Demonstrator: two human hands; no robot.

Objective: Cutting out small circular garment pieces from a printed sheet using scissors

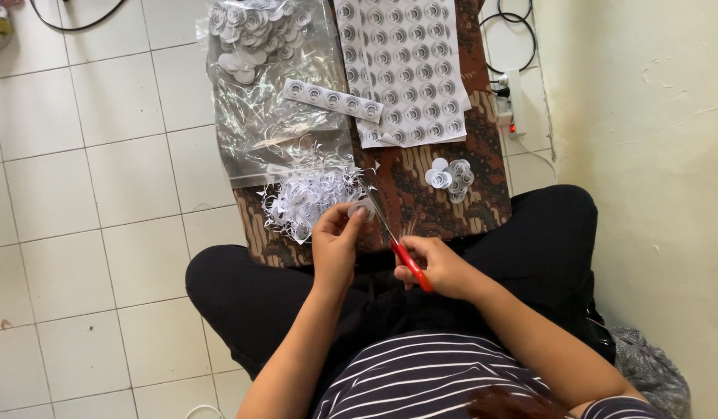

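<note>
Head view: my left hand (336, 244) pinches a small white paper disc (360, 208); my right hand (440, 268) grips red-handled scissors (402, 252). I judge the blades could nick the left fingers (357, 213), which sit touching the cut line.

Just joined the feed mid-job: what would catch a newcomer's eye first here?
The red-handled scissors in the right hand stand out, cutting at a small paper disc pinched by the left hand. Beyond the hands, a sheet of printed circles lies on a brown patterned cloth, with a heap of white paper trimmings to its left.
</note>
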